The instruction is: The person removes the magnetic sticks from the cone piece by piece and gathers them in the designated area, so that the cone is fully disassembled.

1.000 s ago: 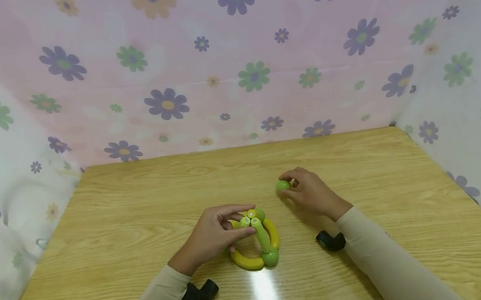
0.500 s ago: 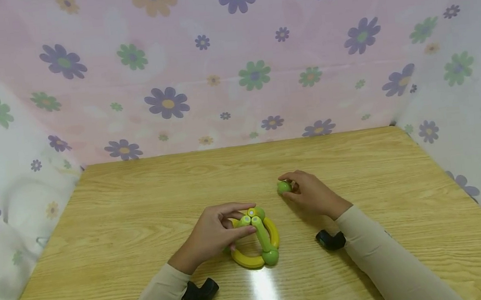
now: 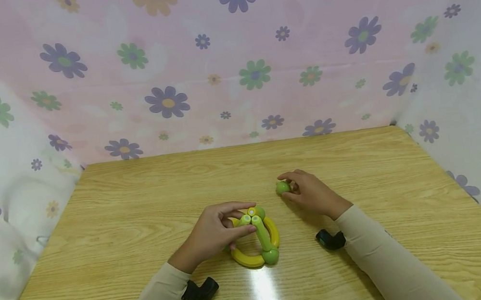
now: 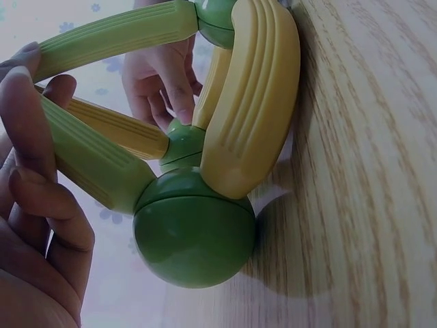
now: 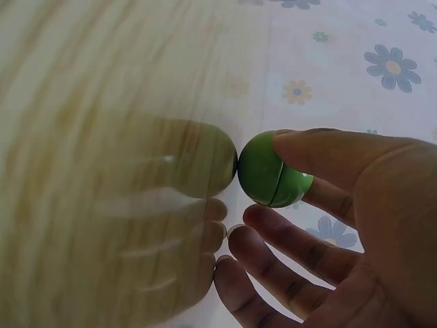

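Note:
In the head view my left hand [image 3: 209, 232] holds the upper ends of several rods together between thumb and fingers, at the top of a small pyramid-like frame. Yellow curved rods [image 3: 251, 260] form its round base, and light green rods [image 3: 263, 237] lean inward from green balls. The left wrist view shows one dark green ball [image 4: 194, 232] up close, joined to a yellow rod [image 4: 252, 96] and a green rod [image 4: 102, 157]. Farther back to the right, my right hand [image 3: 312, 194] pinches a loose green ball [image 5: 266, 171], which touches the tabletop.
The wood-grain table [image 3: 149, 192] is glossy, with a bright reflection near its front. Flowered cloth [image 3: 223, 64] stands behind it and at both sides. Black wrist cameras [image 3: 201, 291] jut inward from both sleeves.
The loose ball has shifted slightly toward the person and turned a little in my right hand's fingers. My left hand and the rod frame stay as they were.

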### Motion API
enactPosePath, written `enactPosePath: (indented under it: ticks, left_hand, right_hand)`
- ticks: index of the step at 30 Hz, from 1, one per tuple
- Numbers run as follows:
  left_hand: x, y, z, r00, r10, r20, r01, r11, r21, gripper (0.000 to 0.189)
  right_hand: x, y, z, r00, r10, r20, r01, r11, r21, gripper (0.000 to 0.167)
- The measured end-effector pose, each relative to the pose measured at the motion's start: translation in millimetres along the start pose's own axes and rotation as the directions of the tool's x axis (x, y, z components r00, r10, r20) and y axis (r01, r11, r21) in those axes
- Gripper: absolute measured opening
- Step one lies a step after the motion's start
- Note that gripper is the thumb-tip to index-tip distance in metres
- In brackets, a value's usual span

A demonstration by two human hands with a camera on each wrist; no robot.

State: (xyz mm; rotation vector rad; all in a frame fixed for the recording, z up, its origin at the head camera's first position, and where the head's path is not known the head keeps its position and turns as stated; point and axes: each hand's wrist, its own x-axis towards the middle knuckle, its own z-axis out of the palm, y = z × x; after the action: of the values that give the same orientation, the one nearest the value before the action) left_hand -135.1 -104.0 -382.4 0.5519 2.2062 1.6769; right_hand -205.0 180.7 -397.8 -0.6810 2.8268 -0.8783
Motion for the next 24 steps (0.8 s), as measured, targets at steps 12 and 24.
enactPosePath:
  ticks: [12, 24]
  left_hand:
    - [0.9, 0.7, 0.5, 1.000, -0.009, 0.010, 0.009, 1.000, -0.003, 0.048]
    - [-1.1, 3.5, -0.3, 1.000, -0.018, 0.010, 0.018, 1.000, -0.003, 0.051]
  right_hand:
    - [-9.6, -11, -6, 0.999, 0.031, -0.041, -0.035, 0.993, -0.112, 0.054]
    - [-55.1, -67, -1, 0.980, -0.195, 0.029, 0.187, 0.968, 0.169, 0.032]
